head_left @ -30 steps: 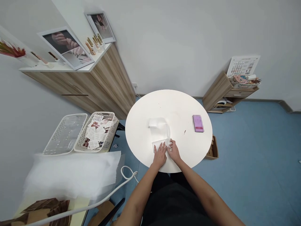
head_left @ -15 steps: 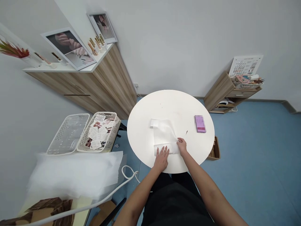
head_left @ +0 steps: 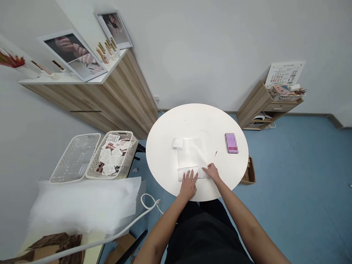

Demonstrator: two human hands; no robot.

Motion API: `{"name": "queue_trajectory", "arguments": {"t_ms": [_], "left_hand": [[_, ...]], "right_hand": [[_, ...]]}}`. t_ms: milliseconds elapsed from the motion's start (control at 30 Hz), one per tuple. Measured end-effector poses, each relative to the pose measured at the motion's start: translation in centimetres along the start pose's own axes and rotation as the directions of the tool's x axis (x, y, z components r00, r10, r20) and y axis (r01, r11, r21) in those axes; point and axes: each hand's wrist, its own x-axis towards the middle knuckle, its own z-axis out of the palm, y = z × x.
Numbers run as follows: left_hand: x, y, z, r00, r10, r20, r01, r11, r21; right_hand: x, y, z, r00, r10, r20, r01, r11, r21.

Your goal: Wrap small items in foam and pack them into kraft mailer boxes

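Pressed white sheet (head_left: 192, 152) under spread left grip (head_left: 189, 181) | touched with right grip (head_left: 211, 171), unclear if clamped | judged light, soft, best edge-held

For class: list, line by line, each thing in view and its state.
Left hand: spread on sheet
Right hand: touching sheet
Sheet: near end folded, rest flat
Purple pack: lying flat
Card basket: open, filled
Other basket: open, plastic inside
Drawer: shut
Cabinet: closed
Cable: looped
Frames: leaning
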Motion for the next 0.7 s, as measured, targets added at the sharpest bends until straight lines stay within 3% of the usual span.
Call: {"name": "queue_trajectory", "arguments": {"t_ms": [67,133,267,433,500,567,600,700], "left_hand": [[0.0,0.1,0.1,1.000,-0.003,0.000,0.003,1.000,-0.004],[-0.2,0.1,0.2,1.000,0.000,-0.006,0.000,1.000,-0.008],[-0.4,-0.2,0.2,0.999,0.006,-0.041,-0.008,0.998,-0.060],[-0.7,-1.1,0.2,0.995,-0.027,-0.092,0.003,0.967,-0.254],[-1.2,-1.6,0.2,0.983,-0.114,-0.143,0.058,0.936,-0.348],[-1.8,-2.1,0.3,0.928,-0.311,-0.204,0.200,0.880,-0.431],[-2.0,-2.4,0.3,0.874,-0.434,-0.217,0.296,0.831,-0.471],[-2.4,-3.1,0.6,0.653,-0.746,-0.129,0.556,0.588,-0.587]], "right_hand": [[-0.7,0.1,0.3,0.999,-0.047,0.015,0.047,0.999,-0.005],[-1.4,-0.2,1.0,0.976,-0.216,-0.013,0.216,0.976,-0.002],[-3.4,-1.3,2.6,0.839,-0.543,-0.039,0.544,0.838,0.034],[-5.9,-1.0,3.4,0.763,-0.640,0.095,0.643,0.766,-0.007],[-6.4,-0.3,3.1,0.725,-0.671,0.153,0.685,0.727,-0.059],[-6.7,0.3,2.7,0.675,-0.707,0.211,0.736,0.665,-0.124],[-6.8,0.6,2.5,0.648,-0.722,0.241,0.760,0.630,-0.158],[-7.1,1.0,2.1,0.586,-0.739,0.333,0.810,0.534,-0.241]]}}
